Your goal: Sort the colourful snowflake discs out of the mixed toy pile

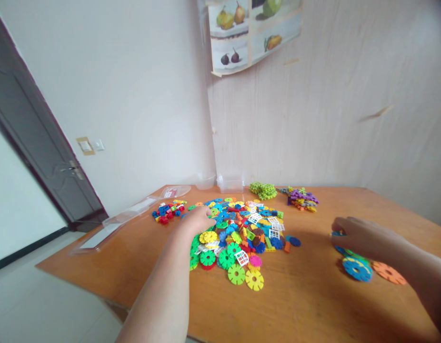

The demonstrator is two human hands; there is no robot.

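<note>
My left hand (199, 217) reaches into the left side of a big mixed pile (238, 228) of plastic pieces. Its fingers curl down among the pieces, and whatever they pinch is hidden. On the right, my right hand (356, 230) bends its fingers over a blue notched disc (337, 234) at their tips. Under and beside that hand lie a blue-and-yellow notched disc (356, 269) and an orange one (389, 272). At the pile's near edge are a light green disc (236, 275), a yellow disc (254, 280) and a white lattice piece (242, 258).
Small building bricks (166, 212) lie left of the pile. Behind it stand a clear plastic box (230, 183), lime green pieces (263, 190) and purple pieces (302, 197). Clear lids (116, 226) line the left edge of the wooden table (295, 305). A wall rises behind.
</note>
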